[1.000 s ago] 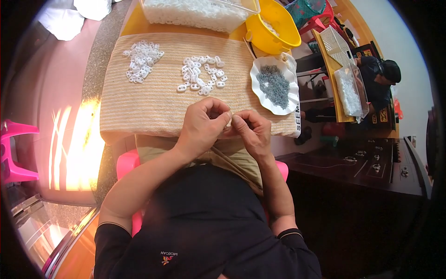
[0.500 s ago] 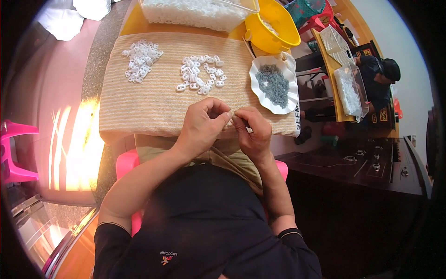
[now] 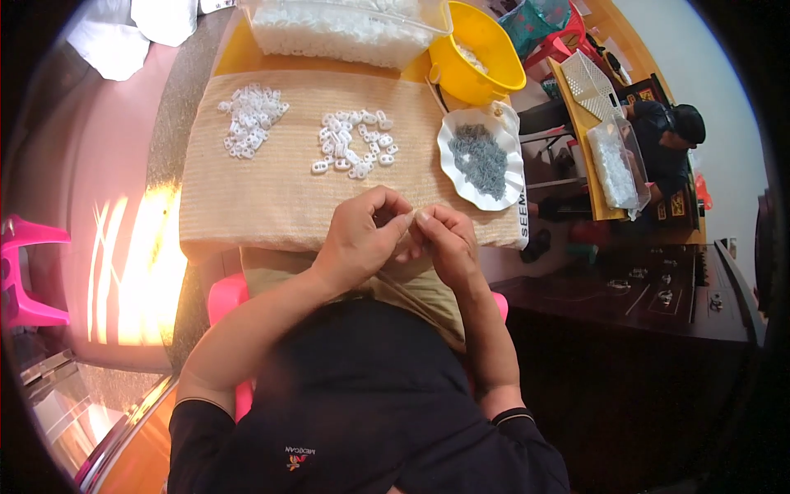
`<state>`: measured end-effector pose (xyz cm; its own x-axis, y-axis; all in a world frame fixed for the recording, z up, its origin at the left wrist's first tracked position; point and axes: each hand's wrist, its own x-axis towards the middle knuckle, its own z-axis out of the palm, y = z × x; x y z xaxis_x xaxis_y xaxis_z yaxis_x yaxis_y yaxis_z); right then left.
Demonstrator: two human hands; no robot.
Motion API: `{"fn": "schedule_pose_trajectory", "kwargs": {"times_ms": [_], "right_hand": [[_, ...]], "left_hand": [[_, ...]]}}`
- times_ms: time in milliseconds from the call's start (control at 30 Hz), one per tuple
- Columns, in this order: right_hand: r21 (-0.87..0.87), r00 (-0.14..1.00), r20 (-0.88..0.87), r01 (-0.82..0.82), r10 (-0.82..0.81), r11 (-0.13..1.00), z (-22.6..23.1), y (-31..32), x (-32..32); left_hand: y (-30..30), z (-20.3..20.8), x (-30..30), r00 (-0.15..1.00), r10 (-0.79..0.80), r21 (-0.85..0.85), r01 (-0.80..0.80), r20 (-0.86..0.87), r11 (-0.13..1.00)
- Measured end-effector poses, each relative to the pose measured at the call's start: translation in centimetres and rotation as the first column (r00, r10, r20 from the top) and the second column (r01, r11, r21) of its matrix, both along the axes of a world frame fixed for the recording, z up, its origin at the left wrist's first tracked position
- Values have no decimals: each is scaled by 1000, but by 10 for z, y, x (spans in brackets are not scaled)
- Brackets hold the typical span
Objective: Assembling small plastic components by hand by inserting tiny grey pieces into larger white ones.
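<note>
My left hand and my right hand meet at the near edge of the cloth-covered table, thumbs and forefingers pinched closely together. Whatever sits between the fingertips is too small and too covered to make out. Just beyond the hands lies a loose cluster of small white two-holed plastic pieces. Farther left is a pile of thinner white plastic pieces. To the right, a white wavy-rimmed dish holds a heap of small grey parts.
A clear bin full of white pieces and a yellow basin stand at the far edge of the striped cloth. Another person works at a side table at right. A pink stool is on the left.
My right hand's fingers have shifted and curled more under, while both hands stay together fingertip to fingertip. The view has tilted slightly, so the table sits a little lower.
</note>
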<state>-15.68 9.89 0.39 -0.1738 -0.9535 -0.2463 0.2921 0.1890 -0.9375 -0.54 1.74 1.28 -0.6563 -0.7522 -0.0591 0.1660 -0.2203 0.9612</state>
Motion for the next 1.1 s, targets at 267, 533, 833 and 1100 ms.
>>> {"fn": "schedule_pose_trajectory", "kwargs": {"times_ms": [267,533,833,1100], "right_hand": [[-27,985,-173,18,-22,999,5,3,6],[-138,984,-174,19,-43,990,3,4,6],[-168,997,-70,0,-12,986,-3,6,0],[-209,910,-389,61,-140,976,-4,7,3]], "left_hand": [[4,-10,2,987,106,-242,-75,119,967],[1,-10,1,995,31,-207,-10,96,978],[-1,-21,-3,995,10,-165,7,97,986],[-4,-20,-2,999,28,-6,-28,25,1000]]}}
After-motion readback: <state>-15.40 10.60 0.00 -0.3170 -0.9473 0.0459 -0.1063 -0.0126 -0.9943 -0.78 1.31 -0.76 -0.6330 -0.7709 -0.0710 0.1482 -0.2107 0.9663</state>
